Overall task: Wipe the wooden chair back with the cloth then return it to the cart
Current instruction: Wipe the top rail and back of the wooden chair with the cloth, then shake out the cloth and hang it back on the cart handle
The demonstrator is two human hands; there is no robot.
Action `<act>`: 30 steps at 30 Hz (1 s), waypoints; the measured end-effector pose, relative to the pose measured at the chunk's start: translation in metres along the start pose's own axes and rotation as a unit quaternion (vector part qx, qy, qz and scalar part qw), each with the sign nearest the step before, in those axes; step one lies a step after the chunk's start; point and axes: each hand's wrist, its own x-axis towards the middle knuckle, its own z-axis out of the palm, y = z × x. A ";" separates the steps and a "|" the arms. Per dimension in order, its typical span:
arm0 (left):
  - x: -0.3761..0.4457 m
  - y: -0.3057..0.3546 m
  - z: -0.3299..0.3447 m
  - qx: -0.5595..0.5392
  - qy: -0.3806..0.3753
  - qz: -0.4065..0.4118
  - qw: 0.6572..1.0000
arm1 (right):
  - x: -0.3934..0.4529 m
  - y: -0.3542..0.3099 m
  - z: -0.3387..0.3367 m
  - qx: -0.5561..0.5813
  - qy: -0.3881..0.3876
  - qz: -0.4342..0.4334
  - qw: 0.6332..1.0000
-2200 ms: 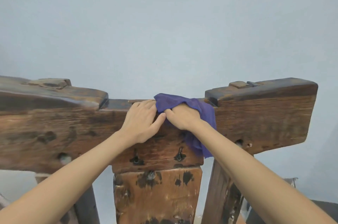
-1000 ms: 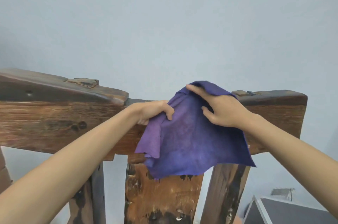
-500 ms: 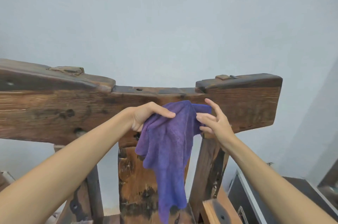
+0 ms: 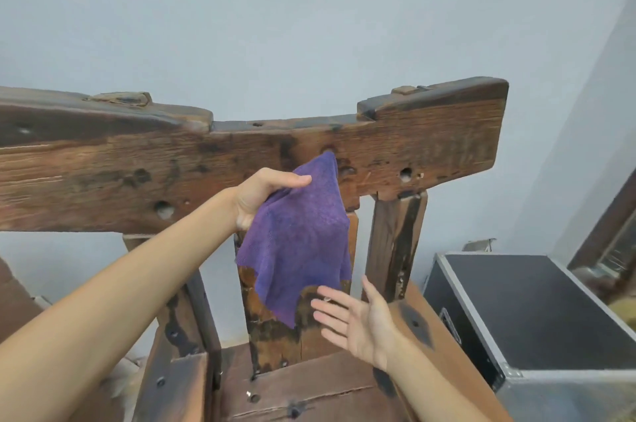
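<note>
- The left hand (image 4: 263,196) grips the purple cloth (image 4: 299,239) near its upper edge, thumb laid over the front and the other fingers curled behind the fabric.
- The cloth hangs loose from that grip in front of the chair back (image 4: 241,163); its top corner stands up against the wide top rail, and the rest drapes down over the middle upright board (image 4: 272,328).
- The lowest corner of the cloth ends partway down that board, well above the chair seat (image 4: 309,387).
- The right hand (image 4: 358,321) is open, palm turned toward the cloth, fingers spread and straight, holding nothing.
- The fingertips (image 4: 318,304) of that hand lie just beside the lower right edge of the cloth; whether they touch it cannot be told.
- The top rail of the chair back is dark, worn wood with holes and stains, lower in the middle and raised at both ends.
- A thinner post (image 4: 395,242) stands to the right of the middle board, under the right end of the rail; another post (image 4: 192,311) stands to the left, partly hidden by the left forearm.
- To the right of the chair sits a black case with metal edges (image 4: 537,311), its top open toward the camera.
- A pale wall (image 4: 309,25) fills the space behind the chair back.
- At the far right, beyond the case, a dark-framed object (image 4: 612,242) leans against the wall; what it is cannot be told.
</note>
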 end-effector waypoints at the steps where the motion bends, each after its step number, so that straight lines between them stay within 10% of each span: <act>1: 0.000 -0.006 0.003 0.000 -0.001 -0.002 1.000 | -0.005 0.000 0.003 0.046 0.036 -0.038 0.998; 7: 0.014 -0.041 0.029 -0.024 -0.059 -0.011 0.998 | -0.050 0.011 -0.010 0.081 0.111 -0.100 0.985; 14: 0.071 -0.077 0.102 -0.022 -0.136 -0.053 0.989 | -0.131 0.057 -0.060 0.181 -0.002 -0.169 0.969; 20: 0.131 -0.109 0.186 0.061 -0.194 -0.122 0.971 | -0.217 0.081 -0.134 0.168 0.216 -0.172 0.946; 30: 0.220 -0.186 0.383 0.119 -0.278 -0.146 0.942 | -0.372 0.151 -0.250 0.253 0.263 -0.272 0.891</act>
